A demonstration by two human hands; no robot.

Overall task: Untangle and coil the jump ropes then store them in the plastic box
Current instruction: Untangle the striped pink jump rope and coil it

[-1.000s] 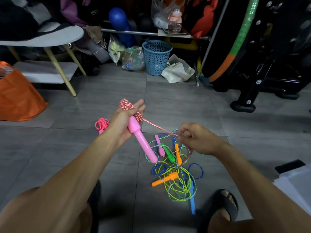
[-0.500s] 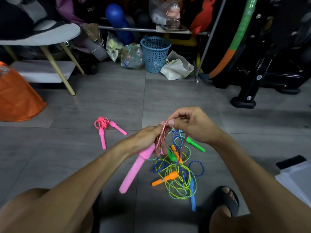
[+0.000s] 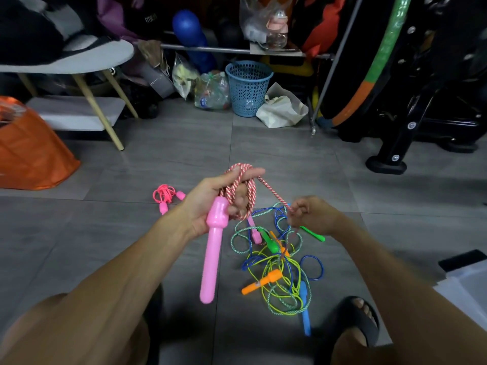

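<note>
My left hand [image 3: 210,204] holds a long pink handle [image 3: 212,254] that hangs down, with loops of red-and-white rope [image 3: 241,189] wound over its fingers. From the loops one strand runs down to my right hand [image 3: 312,216], which pinches it just above the pile. On the floor under both hands lies a tangle of jump ropes [image 3: 279,270], green, blue and yellow, with orange, green, blue and pink handles. A coiled pink jump rope [image 3: 166,196] lies on the floor to the left. A corner of the clear plastic box [image 3: 466,285] shows at the right edge.
An orange bag [image 3: 31,151] sits at the left and a white low table [image 3: 73,61] behind it. A blue mesh basket [image 3: 247,88], plastic bags and a black exercise machine [image 3: 411,122] line the back. My sandalled foot [image 3: 361,322] is beside the pile.
My hands have come apart. The right hand has dropped back down toward the pile with the strand after laying a loop over the left hand, which has risen with the coil.
</note>
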